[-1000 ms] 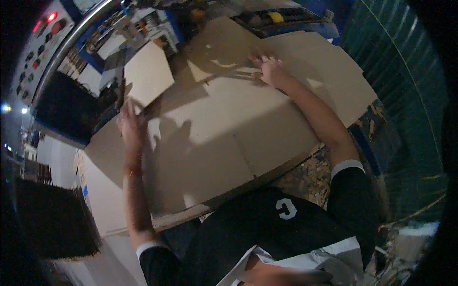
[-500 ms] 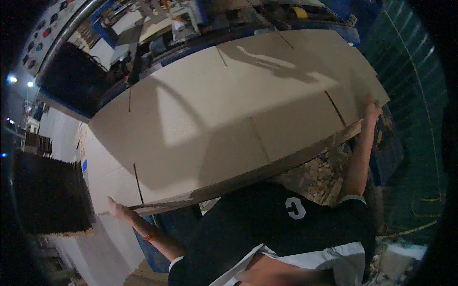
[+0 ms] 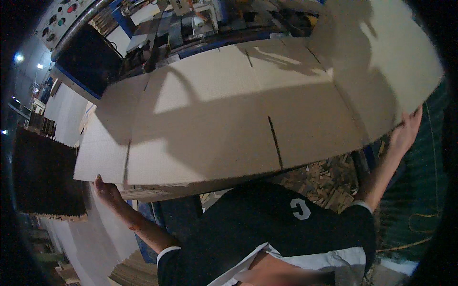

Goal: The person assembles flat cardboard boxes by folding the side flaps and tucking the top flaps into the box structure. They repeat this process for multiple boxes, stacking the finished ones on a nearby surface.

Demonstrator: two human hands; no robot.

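A: While both arms are spread wide, the large flat cardboard sheet (image 3: 224,119) is held up off the stack (image 3: 157,193) beneath it. Left hand (image 3: 107,188) grips its lower left corner from below; right hand (image 3: 405,131) is pressed against the right edge, where the end panel folds upward.

B: Step in hand?

A: Judged as the lift-and-carry of one slotted blank, held nearly level in front of the chest, over the stack and the blue machine frame (image 3: 171,214).

B: What does the next move call for?

A: Probably even support at both ends. The sheet is wide and creased, so the right panel could flop further if that hand slackens.

B: Containers?

A: None formed. The sheet is an unfolded box, slots and score lines visible, nothing in it. Cardboard scraps (image 3: 324,181) lie loose on the floor, not in any bin.

B: Background?

A: Control panel (image 3: 62,14) with coloured buttons, upper left.
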